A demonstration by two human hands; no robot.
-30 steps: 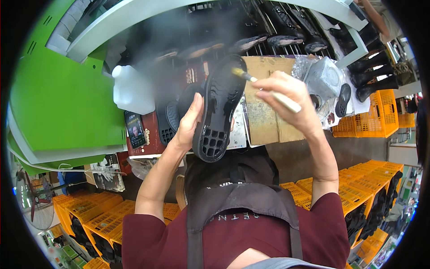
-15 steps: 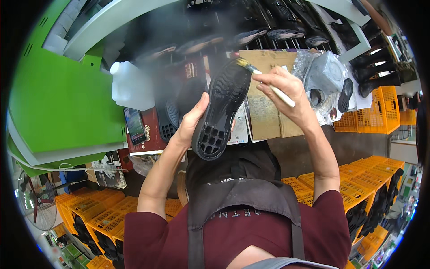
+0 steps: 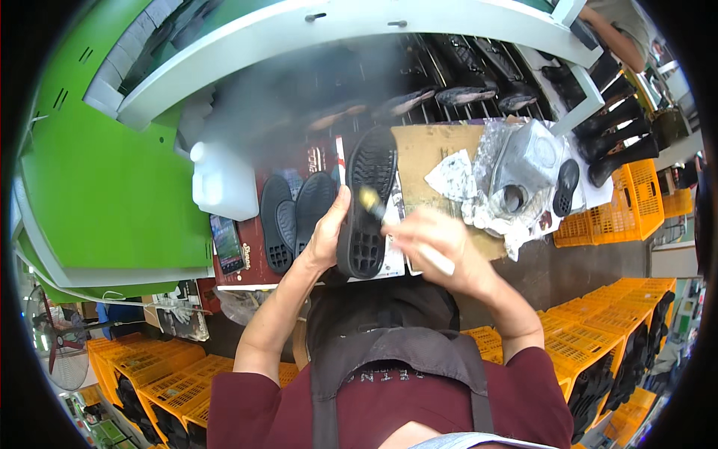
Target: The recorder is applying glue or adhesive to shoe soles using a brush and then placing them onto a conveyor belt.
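A black shoe sole (image 3: 370, 179) stands lengthwise in front of me, its inner face with ridges and a square-celled heel toward me. My left hand (image 3: 327, 233) grips its left edge, thumb on the near side and the other fingers hidden behind. In my right hand (image 3: 437, 243) is a paintbrush (image 3: 441, 260) with a pale handle, held by pinched fingers, somewhat blurred. Its yellowish bristles lie over the middle of the sole; whether they touch it I cannot tell. Two more black soles (image 3: 278, 224) lie left of my left hand.
A white plastic jug (image 3: 224, 182) and a phone (image 3: 229, 243) stand left. Right are cardboard (image 3: 434, 142), a crumpled cloth (image 3: 452, 176) and a plastic-wrapped metal container (image 3: 527, 157). A pale frame bar (image 3: 359, 30) crosses the far side, with dark boots (image 3: 624, 127) at right and orange crates (image 3: 598, 314) nearby.
The brush has come down from the sole's toe to its middle, with my right hand moving nearer and left. The sole is turned more upright. My view has shifted, showing the cloth.
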